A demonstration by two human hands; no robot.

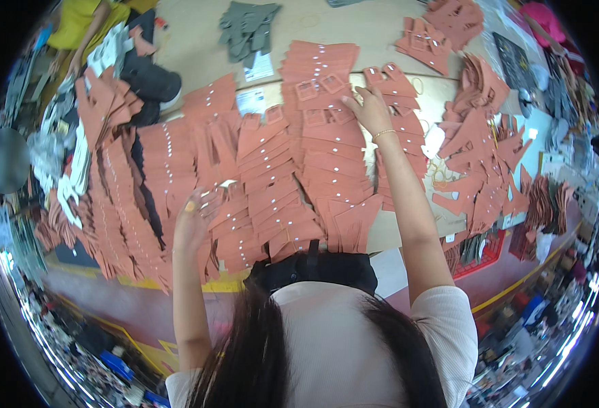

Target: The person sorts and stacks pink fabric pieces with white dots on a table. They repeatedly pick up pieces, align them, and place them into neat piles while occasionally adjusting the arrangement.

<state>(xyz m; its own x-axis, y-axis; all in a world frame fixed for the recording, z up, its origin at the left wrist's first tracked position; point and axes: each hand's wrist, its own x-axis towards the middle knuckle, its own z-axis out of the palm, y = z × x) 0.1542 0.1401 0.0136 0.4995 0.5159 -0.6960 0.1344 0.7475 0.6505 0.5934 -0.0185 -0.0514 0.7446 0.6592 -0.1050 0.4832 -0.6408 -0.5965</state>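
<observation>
- Here your right hand (367,109) is stretched far out over the table (191,41), fingers spread and lying flat on the upper end of a long overlapping row of terracotta cut pieces (330,163); it pinches nothing.
- Your left hand (192,221) sits nearer your body, fingers loosely curled at the edge of a shorter row of the same pieces (259,197); whether it pinches one, you cannot tell from this view.
- Each piece carries a small pale mark, and the rows run side by side toward you.
- More loose heaps of terracotta pieces (483,149) lie to your right, and stacked ones (109,170) to your left.
- A grey pile of pieces (245,27) rests at the far side.
- A person in a yellow top (82,24) sits at the far left corner.
</observation>
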